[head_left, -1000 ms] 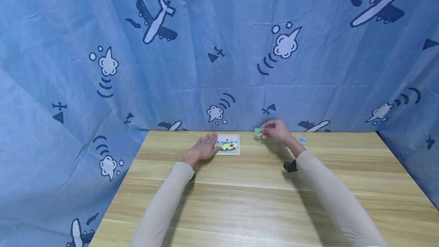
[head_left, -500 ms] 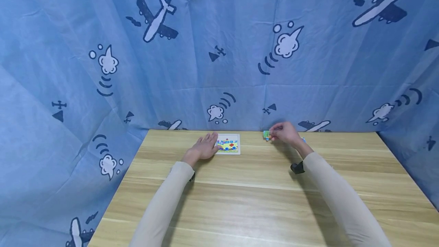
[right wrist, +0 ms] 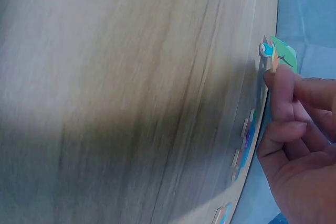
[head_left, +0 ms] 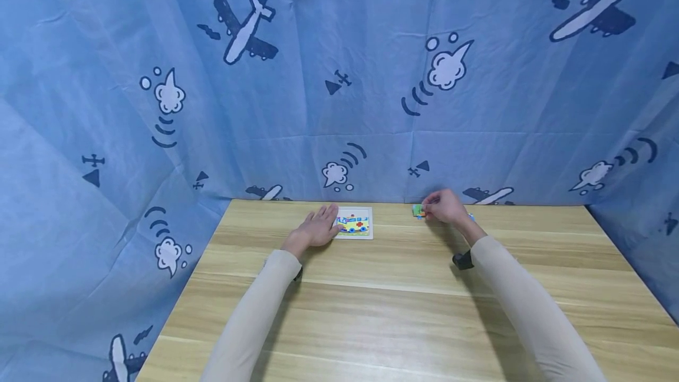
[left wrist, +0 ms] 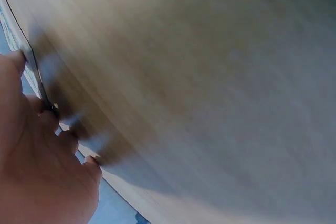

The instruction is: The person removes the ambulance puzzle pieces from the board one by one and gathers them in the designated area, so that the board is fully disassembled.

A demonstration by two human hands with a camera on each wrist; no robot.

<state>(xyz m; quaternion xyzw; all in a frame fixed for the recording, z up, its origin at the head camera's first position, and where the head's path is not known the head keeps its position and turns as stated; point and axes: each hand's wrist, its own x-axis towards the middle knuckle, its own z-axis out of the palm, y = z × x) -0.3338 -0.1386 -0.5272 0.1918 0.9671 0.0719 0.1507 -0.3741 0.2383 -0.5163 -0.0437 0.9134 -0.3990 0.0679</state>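
Note:
My left hand (head_left: 317, 229) lies with extended fingers over the left side of a white-framed jigsaw puzzle (head_left: 371, 223), whose picture is a yellow ambulance with a red cross. In the left wrist view the fingertips (left wrist: 90, 163) sit along the frame's edge. To the right of the frame, my right hand (head_left: 444, 208) pinches a green jigsaw puzzle piece (head_left: 418, 211) between thumb and finger, close over the table. The right wrist view shows this piece standing on edge, with a blue-and-white knob and an orange strip. My fingers hide part of it.
More puzzle pieces (right wrist: 247, 142) lie on the table beneath the right hand, and another piece (right wrist: 223, 213) is nearer the wrist. One blue piece (head_left: 471, 217) shows behind that wrist. The wooden table (head_left: 371, 311) ends at a blue curtain (head_left: 371, 75) printed with airplanes.
My right hand has moved right and slightly down with the green puzzle piece, away from the frame and toward the other pieces. The left hand has stayed on the frame.

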